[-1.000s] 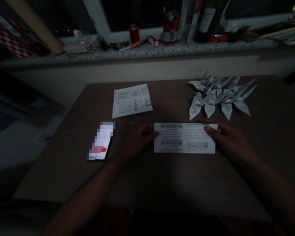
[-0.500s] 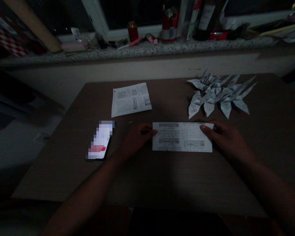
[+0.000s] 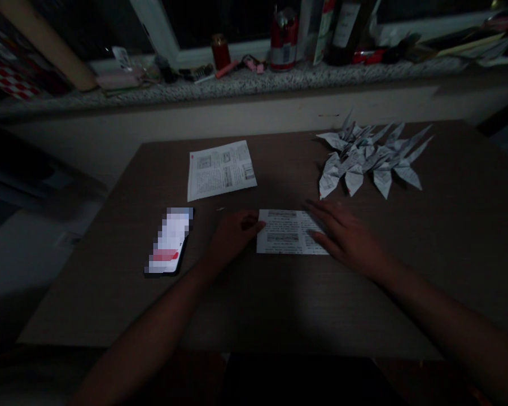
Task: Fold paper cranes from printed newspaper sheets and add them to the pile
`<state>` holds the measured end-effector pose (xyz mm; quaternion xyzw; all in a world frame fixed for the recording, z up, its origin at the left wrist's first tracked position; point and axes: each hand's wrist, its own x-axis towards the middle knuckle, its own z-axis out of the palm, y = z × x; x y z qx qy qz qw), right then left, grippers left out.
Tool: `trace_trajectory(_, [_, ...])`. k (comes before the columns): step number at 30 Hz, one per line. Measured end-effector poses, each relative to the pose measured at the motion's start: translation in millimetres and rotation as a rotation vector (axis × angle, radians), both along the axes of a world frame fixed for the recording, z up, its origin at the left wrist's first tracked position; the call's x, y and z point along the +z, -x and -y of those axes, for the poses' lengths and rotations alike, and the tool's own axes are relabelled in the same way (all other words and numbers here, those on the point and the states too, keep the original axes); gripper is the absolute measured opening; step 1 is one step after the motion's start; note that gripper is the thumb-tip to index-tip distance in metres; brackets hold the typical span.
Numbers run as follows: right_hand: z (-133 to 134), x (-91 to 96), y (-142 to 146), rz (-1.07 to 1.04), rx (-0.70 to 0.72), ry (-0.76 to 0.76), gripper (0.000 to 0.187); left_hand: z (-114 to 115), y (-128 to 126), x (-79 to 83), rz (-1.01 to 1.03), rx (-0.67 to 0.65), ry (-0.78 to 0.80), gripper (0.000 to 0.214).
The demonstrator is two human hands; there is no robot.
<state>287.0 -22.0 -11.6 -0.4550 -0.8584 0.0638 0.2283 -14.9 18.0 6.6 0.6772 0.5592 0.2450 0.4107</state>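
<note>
Home, likely: cluttered speckled windowsill [image 3: 237, 84] (bottle [image 3: 344, 29], red can [image 3: 284, 42]), table [image 3: 254, 316].

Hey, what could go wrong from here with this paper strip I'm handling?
Your left hand holds only one end of the paper strip, so it might slip. Your right hand spreads over the other end, so it could skew or crease it. It looks dim, so a crooked edge might be missed.

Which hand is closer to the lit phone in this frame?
Left. The left hand is right of the phone, at the left edge of the paper strip; the right hand is farther right, over the strip's other end.
</note>
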Motion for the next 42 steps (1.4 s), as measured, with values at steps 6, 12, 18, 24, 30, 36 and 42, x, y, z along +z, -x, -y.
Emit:
trace_trajectory(6, [0,-17.0,4,0.106,0.070,0.088,0.065,1,-1,3.3,0.001,-0.016,-0.003,0.021])
trace_trajectory(12, [0,-17.3,3,0.152,0.058,0.089,0.065,3,-3,4.1,-0.096,-0.037,-0.097,0.024])
trace_trajectory(18, [2,-16.7,5,0.169,0.054,0.079,0.069,17,-7,-0.5,-0.390,-0.127,-0.511,0.043])
trace_trajectory(24, [2,-18.4,6,0.165,0.047,0.070,0.070,45,-27,-5.2,-0.430,-0.712,-0.661,0.040])
trace_trajectory(30, [2,-18.7,5,0.177,0.047,0.076,0.070,52,-29,-12.6,-0.462,-0.792,-0.634,0.051])
trace_trajectory(36, [2,-16.8,5,0.169,0.056,0.081,0.078,55,-15,-13.2,-0.416,-0.808,-0.545,0.063])
trace_trajectory(42, [1,-17.5,5,0.201,0.054,0.086,0.080,59,2,-9.5,-0.481,-0.808,-0.526,0.064])
